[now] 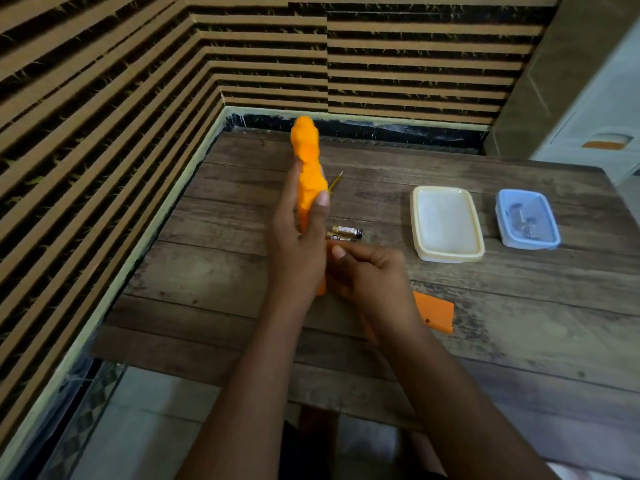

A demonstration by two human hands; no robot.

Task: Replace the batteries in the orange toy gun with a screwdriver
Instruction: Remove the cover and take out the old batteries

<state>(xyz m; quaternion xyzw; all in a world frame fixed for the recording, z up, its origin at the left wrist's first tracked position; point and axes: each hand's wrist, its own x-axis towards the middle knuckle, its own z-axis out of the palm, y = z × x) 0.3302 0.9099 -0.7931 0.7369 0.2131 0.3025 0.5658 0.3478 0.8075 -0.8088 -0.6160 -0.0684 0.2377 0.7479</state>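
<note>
Orange cover (437, 315) flat on worktop (214, 265), nearest, beside right wrist. Right grip (367, 271): fingers curled at gun's lower end; cannot tell if pinching anything. Left grip (298, 244) wrapped round orange toy gun (308, 168), raised above worktop, tilted away. Two batteries (346, 233) just behind hands. Screwdriver (336, 181) farther, mostly hidden by gun.

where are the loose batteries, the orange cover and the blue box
loose batteries (347, 231), head view, middle of the upper cell
orange cover (435, 315), head view, its flat face
blue box (502, 218), head view, its left wall
</note>
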